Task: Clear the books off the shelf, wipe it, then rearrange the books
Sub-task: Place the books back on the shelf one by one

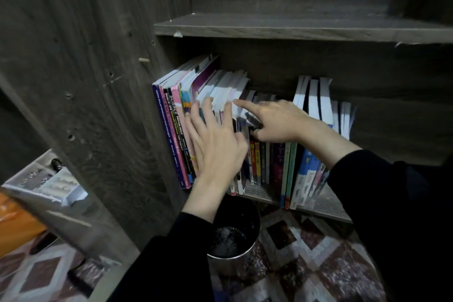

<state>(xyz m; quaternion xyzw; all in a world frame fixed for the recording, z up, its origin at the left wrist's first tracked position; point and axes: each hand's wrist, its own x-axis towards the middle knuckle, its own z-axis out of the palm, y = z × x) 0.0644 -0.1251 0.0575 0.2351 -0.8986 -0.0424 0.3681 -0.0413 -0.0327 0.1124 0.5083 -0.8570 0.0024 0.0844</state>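
Nearest the camera are the two black sleeves (171,260). Between them, on the patterned floor (323,260), a metal bin (232,266) stands right under the near edge of the shelf (326,208). The books (269,164) all stand on that shelf in one upright row, spines facing out and long axis vertical, so clearing looks barely begun and each book has to come out toward the person. The tall books (171,130) pack the left end against the cabinet side (98,105), a lower run fills the middle, and a few more lean at the right with bare board beyond them. The left hand (215,147) lies flat, fingers spread and straight, pressing on the spines and top edges at the right of the tall group and pinching nothing. The right hand (279,122) is just to its right, over the lower middle run. Its index finger stretches leftward to touch the top corner of the last tall book. Its other fingers are curled, and I cannot tell whether they hook anything. Both hands meet at the step between tall and low, so the tall block lies left of them, with the left hand nearer it. A book slipping off the near edge could drop into the bin.
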